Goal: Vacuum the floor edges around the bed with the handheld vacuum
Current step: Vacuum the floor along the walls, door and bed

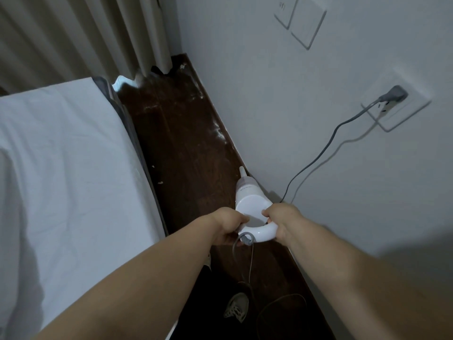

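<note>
You have both hands on the handheld vacuum [250, 204], which is out in front of you over the dark wooden floor [181, 143], in the narrow strip between the bed [68, 155] on your left and the white wall [282, 94] on your right. Your left hand [229, 225] is curled round the near left part of its looped white handle, and your right hand [282, 220] is wrapped round the right side of that same loop. The vacuum's thin nozzle [242, 173] points away from you, its tip close to where floor meets wall; whether it touches the boards you cannot tell. A grey cord [318, 158] leaves the handle's rear, drops to the floor near your shoe [236, 307], loops there, then climbs the wall to a plug [393, 95] in the wall socket [397, 109]. Pale specks and dusty smears lie along the wall edge and mid-floor ahead of the nozzle. At the far end, curtains [85, 33] hang down to the floor corner beyond the bed's foot. Two blank switch plates [302, 20] sit higher up on the wall.
</note>
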Demonstrator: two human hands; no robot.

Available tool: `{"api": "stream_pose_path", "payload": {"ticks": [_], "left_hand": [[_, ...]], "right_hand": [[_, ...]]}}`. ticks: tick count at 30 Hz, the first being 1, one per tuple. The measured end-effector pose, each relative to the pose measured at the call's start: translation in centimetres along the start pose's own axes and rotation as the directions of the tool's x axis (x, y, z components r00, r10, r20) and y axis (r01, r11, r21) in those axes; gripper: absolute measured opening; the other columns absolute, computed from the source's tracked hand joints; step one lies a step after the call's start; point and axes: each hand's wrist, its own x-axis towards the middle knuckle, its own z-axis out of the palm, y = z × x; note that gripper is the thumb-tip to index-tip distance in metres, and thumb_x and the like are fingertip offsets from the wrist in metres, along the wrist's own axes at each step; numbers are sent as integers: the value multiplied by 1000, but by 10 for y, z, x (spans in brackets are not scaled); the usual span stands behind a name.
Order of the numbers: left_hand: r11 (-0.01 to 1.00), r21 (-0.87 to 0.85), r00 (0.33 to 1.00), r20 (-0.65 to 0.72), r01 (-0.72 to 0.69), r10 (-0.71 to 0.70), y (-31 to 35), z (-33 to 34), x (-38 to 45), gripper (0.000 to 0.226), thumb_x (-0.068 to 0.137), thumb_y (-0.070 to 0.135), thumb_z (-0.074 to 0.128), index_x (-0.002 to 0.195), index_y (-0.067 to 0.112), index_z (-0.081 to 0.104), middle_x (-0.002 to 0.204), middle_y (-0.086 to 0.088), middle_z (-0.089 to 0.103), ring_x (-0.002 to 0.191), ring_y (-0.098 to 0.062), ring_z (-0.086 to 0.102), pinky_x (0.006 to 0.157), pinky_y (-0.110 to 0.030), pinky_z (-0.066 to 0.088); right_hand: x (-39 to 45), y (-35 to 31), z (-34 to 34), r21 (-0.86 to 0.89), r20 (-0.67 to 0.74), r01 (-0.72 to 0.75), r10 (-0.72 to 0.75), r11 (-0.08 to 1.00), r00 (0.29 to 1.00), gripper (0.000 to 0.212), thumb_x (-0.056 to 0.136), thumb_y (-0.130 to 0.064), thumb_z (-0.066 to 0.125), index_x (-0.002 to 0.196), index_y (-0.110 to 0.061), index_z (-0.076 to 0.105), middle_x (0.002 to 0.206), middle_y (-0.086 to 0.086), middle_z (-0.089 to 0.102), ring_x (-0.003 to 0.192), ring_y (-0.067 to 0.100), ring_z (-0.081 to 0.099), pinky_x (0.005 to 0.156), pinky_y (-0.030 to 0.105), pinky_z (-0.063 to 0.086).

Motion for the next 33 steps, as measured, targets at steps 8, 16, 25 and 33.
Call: {"api": "stream_pose_path", "payload": {"ticks": [8, 16, 25, 33], "left_hand": [[1000, 28, 999, -36, -9, 10, 15, -6, 4, 22, 99, 18, 49, 115, 3, 48, 88, -10, 60, 68, -18, 62, 45, -23, 52], [999, 41, 996, -83, -31, 35, 46, -20, 21, 28, 100, 17, 47, 123, 2, 47, 87, -10, 60, 67, -18, 62, 44, -23, 52], [995, 97, 993, -115, -3, 14, 96, -63, 50, 32, 100, 16, 46, 129, 2, 43, 91, -11, 59, 73, -20, 62, 49, -26, 54], [996, 79, 991, -130, 33, -22, 116, -83, 66, 35, 100, 16, 46, 133, 5, 40, 94, -12, 59, 74, -21, 64, 55, -29, 56]], "right_hand": [[7, -14, 7, 4, 3, -20, 20, 1000, 1000, 40, 77, -9, 67, 115, -6, 56, 108, 19, 60, 97, 39, 60, 89, 52, 51], [27, -49, 22, 20, 46, -4, 3, 1000, 999, 38, 75, -11, 66, 112, -5, 59, 107, 18, 62, 97, 38, 61, 89, 52, 51], [32, -106, 47, 59, 58, 9, -12, 998, 998, 45, 78, -7, 66, 122, -6, 58, 116, 17, 60, 98, 27, 58, 89, 42, 50], [84, -121, 78, 8, 54, -47, 46, 999, 997, 43, 64, -18, 72, 106, -10, 64, 100, 15, 64, 92, 34, 62, 86, 51, 52]]}}
